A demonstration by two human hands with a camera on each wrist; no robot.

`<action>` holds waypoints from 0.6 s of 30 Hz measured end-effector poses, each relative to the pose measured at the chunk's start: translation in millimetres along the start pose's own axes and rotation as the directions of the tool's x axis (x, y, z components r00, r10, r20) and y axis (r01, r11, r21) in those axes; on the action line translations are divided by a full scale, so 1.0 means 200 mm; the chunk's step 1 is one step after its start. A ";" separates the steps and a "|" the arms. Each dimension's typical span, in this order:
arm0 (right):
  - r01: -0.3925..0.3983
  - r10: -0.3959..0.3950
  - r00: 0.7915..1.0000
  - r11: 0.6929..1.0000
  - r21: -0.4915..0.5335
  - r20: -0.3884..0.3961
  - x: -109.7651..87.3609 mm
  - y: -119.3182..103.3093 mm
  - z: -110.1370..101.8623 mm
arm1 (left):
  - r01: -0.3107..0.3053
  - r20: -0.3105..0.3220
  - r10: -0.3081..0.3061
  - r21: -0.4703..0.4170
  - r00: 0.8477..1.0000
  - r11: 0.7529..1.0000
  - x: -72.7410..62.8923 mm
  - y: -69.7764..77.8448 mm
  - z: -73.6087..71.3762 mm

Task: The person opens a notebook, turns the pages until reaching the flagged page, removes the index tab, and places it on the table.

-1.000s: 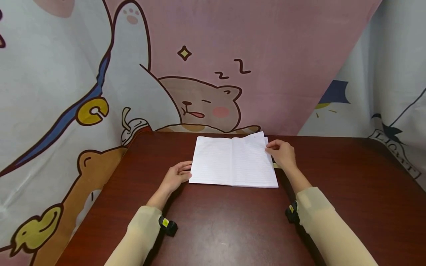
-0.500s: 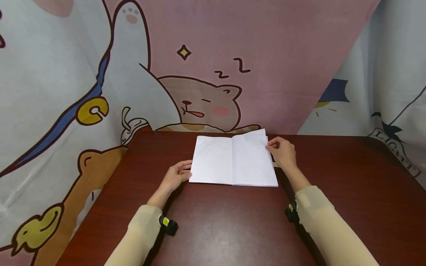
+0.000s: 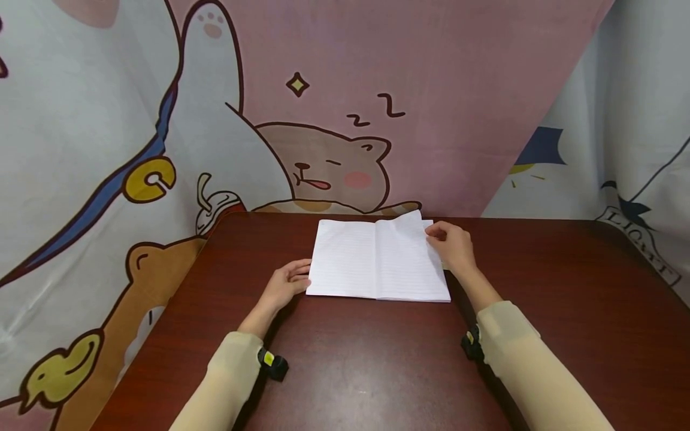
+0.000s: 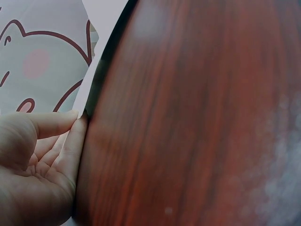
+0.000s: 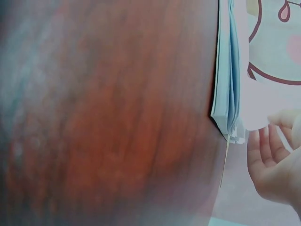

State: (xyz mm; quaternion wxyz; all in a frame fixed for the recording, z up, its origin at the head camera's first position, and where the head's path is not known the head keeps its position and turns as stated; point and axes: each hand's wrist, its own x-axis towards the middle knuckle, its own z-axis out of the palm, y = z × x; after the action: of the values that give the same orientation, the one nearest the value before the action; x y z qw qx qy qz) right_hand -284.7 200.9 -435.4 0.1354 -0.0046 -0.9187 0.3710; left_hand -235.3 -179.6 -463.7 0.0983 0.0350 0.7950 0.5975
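Note:
An open notebook [image 3: 345, 257] with white lined pages lies on the brown table. My left hand [image 3: 281, 288] holds its left edge; in the left wrist view the thumb [image 4: 59, 123] is on top and a finger lies beneath the edge. At the right side, my right hand [image 3: 454, 244] pinches the edge of a lifted page [image 3: 404, 230], whose far corner stands up from the sheets below. From the right wrist, the thumb and fingers [image 5: 268, 146] meet at that page's edge, beside the thick stack of pages [image 5: 228, 89].
A thin yellowish strip [image 5: 225, 162] sticks out from the notebook's right side. The dark wooden table [image 3: 334, 365] reaches back to a cartoon-printed cloth [image 3: 442, 120]. Each wrist carries a small black camera, such as the left wrist camera [image 3: 274, 366].
My right hand has shifted slightly left and away from me. The lifted page's far corner rose, then moved left, baring more of the sheet beneath. My left hand has stayed in place.

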 end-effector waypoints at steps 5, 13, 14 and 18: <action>0.056 -0.057 0.997 0.998 0.020 0.052 0.00 0.00 0.00 | -0.001 -0.009 0.001 0.006 1.000 1.000 0.00 0.00 0.00; 0.096 -0.104 0.983 0.994 0.058 0.151 0.00 0.00 0.01 | -0.008 -0.004 0.008 -0.002 1.000 1.000 0.00 0.00 0.00; 0.101 -0.110 0.981 0.993 0.065 0.160 0.00 0.00 0.02 | -0.004 -0.005 0.004 -0.008 1.000 1.000 0.00 0.00 0.00; 0.114 -0.131 0.973 0.989 0.098 0.190 0.00 0.00 0.02 | -0.001 -0.006 0.001 -0.009 1.000 1.000 0.00 0.00 0.00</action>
State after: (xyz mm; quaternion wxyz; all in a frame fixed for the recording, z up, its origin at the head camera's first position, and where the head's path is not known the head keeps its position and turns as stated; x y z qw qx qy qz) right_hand -285.8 198.0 -437.8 0.0672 0.0944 -0.9091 0.4002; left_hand -236.0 -179.2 -464.9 0.0959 0.0332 0.7927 0.6011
